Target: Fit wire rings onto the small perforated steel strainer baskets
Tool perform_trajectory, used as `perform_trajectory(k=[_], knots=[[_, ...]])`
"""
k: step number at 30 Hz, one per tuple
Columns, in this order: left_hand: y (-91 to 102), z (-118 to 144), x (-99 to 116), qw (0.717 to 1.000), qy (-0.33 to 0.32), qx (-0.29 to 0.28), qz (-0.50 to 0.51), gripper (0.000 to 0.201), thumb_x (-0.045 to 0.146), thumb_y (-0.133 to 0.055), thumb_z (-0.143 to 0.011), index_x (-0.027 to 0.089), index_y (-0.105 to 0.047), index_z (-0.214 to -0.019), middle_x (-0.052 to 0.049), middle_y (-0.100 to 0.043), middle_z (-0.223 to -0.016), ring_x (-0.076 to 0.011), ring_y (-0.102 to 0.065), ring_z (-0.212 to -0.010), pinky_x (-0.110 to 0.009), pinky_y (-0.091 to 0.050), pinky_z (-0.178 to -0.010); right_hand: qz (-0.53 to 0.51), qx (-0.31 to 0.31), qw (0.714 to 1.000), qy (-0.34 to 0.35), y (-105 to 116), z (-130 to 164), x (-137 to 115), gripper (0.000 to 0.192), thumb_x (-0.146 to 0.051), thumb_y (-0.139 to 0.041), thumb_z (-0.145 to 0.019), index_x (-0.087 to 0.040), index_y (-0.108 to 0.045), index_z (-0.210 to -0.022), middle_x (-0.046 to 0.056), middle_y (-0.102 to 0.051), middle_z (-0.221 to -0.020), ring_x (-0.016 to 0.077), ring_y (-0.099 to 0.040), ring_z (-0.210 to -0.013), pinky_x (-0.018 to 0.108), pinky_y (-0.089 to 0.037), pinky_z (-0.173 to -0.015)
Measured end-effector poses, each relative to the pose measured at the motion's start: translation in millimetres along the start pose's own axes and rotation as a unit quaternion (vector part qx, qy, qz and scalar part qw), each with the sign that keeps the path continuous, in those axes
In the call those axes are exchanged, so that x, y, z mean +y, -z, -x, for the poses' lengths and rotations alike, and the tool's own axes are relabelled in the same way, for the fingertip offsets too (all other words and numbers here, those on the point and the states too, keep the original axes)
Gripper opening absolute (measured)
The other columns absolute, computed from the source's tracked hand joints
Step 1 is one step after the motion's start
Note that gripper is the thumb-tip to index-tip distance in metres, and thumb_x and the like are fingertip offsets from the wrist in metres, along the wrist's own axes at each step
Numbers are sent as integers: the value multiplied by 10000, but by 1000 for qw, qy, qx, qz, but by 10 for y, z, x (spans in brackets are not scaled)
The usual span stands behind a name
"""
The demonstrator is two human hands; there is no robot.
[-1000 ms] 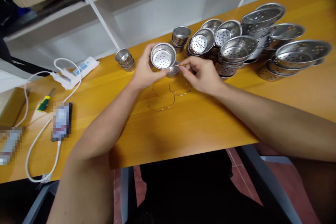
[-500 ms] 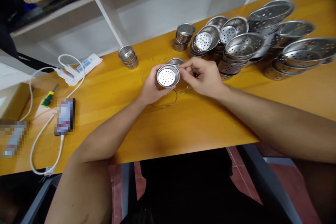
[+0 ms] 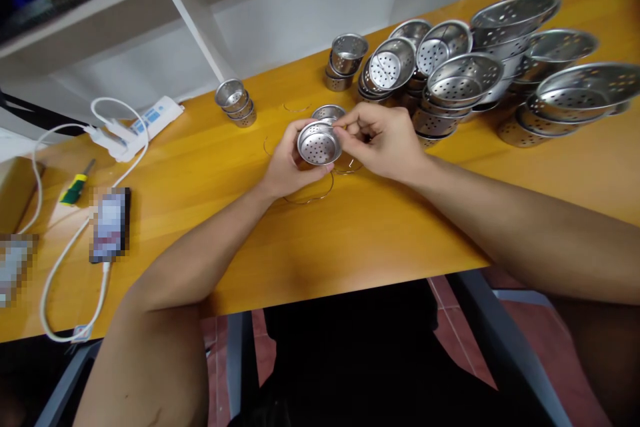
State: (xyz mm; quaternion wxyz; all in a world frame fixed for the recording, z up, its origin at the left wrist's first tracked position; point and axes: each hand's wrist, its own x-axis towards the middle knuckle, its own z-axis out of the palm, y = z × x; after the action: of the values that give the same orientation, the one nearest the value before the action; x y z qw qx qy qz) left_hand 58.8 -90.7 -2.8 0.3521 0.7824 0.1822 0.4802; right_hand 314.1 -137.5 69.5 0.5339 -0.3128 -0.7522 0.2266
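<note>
Carefully, a person's two hands meet over the worktop (image 3: 350, 233), where a small perforated cup (image 3: 320, 145) sits in the left hand (image 3: 287, 163), raised, its mouth tipped toward the person. The left hand grips it round the side, thumb along the near edge. At the right of the rim, the thumb and forefinger of the right hand (image 3: 387, 140) pinch together; from here I cannot tell whether anything thin is caught between them.

The fine work, by the look of it, asks for a firm left grip that does not squeeze the rim out of round, and small, patient moves of the right fingertips. Turning the cup to face the light would likely help the eye; keeping the right thumb lower would leave the rim in sight.

Compared with one second ago, the cup is nearer the person and lower in view, and now covers part of the bent wires (image 3: 311, 201). A second cup (image 3: 325, 111), then mostly below the held one, now shows just behind it. The shine on the cup's floor is duller than half a second ago, while the right hand stays pinched at the rim.
</note>
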Motion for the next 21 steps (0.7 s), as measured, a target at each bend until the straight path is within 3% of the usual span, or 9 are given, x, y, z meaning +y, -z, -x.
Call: perform_trajectory(k=[8,16,21], knots=[[69,-18,-34,999,-33,-17,-34,1000,813,-994,-998,354,-521,-1750,-143,-714,-1721,-383,-745,-1634,-610,-629,-1418,16,-9,1000,0,1,-3,-56,279,-504,-909,-1157,-259,-815,-1063,-32,-615,-752,150,-467,-638,341,-395,-609],[18,-29,-22,998,-41,-17,-40,993,787,-1016,-995,352,-524,-1740,-130,-738,-1653,-356,-804,-1522,-567,-704,-1302,52,-9,999,-1,-13,-15,-35,209,-415,-860,-1159,-248,-793,-1052,-24,-645,-765,162,-521,-656,363,-423,-663],[17,-29,-29,998,-50,-23,-41,970,761,-1010,-1020,342,-514,-1740,-127,-756,-1636,-334,-819,-1498,-521,-715,-1274,77,-7,997,-20,-28,-26,-20,237,-464,-848,-1161,-255,-799,-1059,-12,-675,-781,180,-548,-674,374,-475,-695]])
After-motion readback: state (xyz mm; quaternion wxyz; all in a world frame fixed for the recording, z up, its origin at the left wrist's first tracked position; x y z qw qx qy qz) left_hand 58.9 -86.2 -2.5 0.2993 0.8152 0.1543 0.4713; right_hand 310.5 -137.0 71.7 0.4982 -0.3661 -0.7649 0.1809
